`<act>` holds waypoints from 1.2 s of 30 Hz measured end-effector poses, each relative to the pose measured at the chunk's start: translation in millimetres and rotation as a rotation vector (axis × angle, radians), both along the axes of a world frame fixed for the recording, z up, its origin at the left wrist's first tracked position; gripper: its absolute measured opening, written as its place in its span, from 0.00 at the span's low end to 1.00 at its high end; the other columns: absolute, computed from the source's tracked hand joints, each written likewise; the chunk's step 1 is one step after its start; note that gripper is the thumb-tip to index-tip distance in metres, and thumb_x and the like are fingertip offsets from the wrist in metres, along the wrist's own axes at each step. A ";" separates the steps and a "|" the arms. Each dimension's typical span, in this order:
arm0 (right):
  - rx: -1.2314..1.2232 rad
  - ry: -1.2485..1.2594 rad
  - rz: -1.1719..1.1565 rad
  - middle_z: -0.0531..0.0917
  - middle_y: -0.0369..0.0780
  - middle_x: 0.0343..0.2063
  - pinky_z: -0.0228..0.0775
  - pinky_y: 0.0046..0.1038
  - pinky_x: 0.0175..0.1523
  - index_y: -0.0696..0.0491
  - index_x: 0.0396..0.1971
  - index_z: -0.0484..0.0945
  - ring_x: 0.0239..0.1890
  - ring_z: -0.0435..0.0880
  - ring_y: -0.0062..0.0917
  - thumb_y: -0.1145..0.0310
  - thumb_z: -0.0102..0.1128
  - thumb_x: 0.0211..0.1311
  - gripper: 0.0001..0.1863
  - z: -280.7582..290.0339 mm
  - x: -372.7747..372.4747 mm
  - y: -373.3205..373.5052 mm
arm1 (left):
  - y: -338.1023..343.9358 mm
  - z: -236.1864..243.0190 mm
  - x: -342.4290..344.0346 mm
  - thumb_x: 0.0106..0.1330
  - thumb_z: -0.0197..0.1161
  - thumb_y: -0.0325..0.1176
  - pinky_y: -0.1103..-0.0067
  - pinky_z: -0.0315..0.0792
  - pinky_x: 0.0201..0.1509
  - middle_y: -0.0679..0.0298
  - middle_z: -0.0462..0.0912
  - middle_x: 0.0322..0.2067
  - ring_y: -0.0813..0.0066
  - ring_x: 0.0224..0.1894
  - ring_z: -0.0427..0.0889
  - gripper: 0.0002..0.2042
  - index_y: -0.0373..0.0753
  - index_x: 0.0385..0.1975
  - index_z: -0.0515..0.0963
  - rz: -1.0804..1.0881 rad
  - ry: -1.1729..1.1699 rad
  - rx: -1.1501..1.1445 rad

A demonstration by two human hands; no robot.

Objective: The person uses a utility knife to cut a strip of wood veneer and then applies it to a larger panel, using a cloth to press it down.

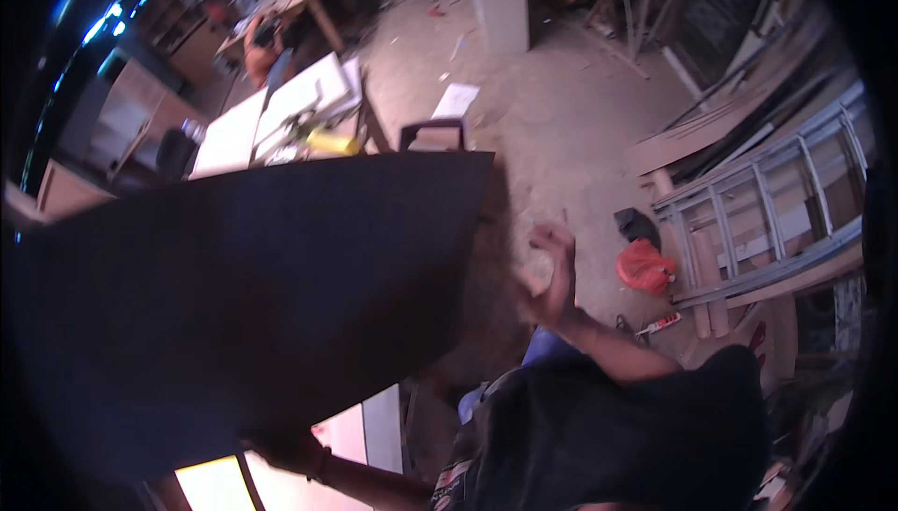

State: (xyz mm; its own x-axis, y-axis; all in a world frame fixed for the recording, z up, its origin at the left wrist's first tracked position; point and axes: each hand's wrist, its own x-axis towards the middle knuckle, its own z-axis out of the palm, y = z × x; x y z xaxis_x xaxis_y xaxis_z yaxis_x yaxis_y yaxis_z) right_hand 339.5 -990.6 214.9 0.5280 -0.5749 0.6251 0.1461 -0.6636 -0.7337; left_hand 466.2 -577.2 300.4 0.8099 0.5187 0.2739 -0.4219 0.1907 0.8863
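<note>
A dark board (253,296) fills nine o'clock; the left hand (288,453) meets its edge at seven — finger grip too dark to tell. The right hand (550,272), near four, is empty, loosely spread — two-handed support would likely steady the board better.

The light is dim, with bluish glare at the upper left. The large panel (253,286) stays in deep shadow. Straight edges bend toward the black rim.

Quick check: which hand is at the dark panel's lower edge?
The left hand, its fingers too dark to make out against the dark panel. The right hand is open, off beyond the panel's right-hand edge.
</note>
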 end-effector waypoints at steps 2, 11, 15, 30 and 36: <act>-0.237 -0.020 -0.061 0.71 0.48 0.61 0.70 0.43 0.65 0.53 0.63 0.70 0.62 0.74 0.44 0.49 0.77 0.54 0.41 22.1 -14.8 -25.4 | -97.1 1.8 39.9 0.77 0.55 0.49 0.58 0.60 0.75 0.53 0.71 0.68 0.55 0.69 0.69 0.28 0.33 0.67 0.70 -0.316 -0.007 -0.165; -0.302 0.504 -0.180 0.60 0.47 0.70 0.55 0.57 0.74 0.38 0.71 0.68 0.75 0.58 0.49 0.55 0.78 0.50 0.46 -9.8 59.0 -160.4 | -496.7 -28.2 109.8 0.78 0.56 0.39 0.61 0.69 0.67 0.49 0.72 0.62 0.57 0.62 0.73 0.25 0.28 0.66 0.64 -0.741 0.277 -0.330; -0.337 0.574 -0.383 0.74 0.45 0.61 0.63 0.47 0.71 0.40 0.62 0.79 0.67 0.71 0.43 0.66 0.64 0.60 0.27 -37.2 99.7 -275.5 | -618.6 -70.1 167.7 0.75 0.58 0.28 0.64 0.72 0.63 0.52 0.75 0.57 0.61 0.57 0.76 0.19 0.30 0.62 0.67 -0.955 0.272 -0.390; -0.390 0.813 -0.382 0.89 0.34 0.38 0.81 0.35 0.38 0.43 0.47 0.86 0.35 0.89 0.33 0.75 0.60 0.56 0.19 -30.8 311.7 -629.7 | -953.6 -152.6 434.8 0.68 0.58 0.20 0.65 0.80 0.55 0.57 0.76 0.54 0.63 0.54 0.80 0.23 0.40 0.62 0.65 -1.370 0.847 -0.042; -0.212 0.622 -0.337 0.88 0.40 0.33 0.78 0.38 0.34 0.48 0.44 0.85 0.32 0.88 0.39 0.76 0.60 0.61 0.13 -32.8 432.2 -792.9 | -1086.0 -180.4 542.0 0.75 0.60 0.41 0.61 0.52 0.76 0.52 0.42 0.79 0.55 0.79 0.49 0.40 0.49 0.80 0.42 -1.233 0.284 -0.040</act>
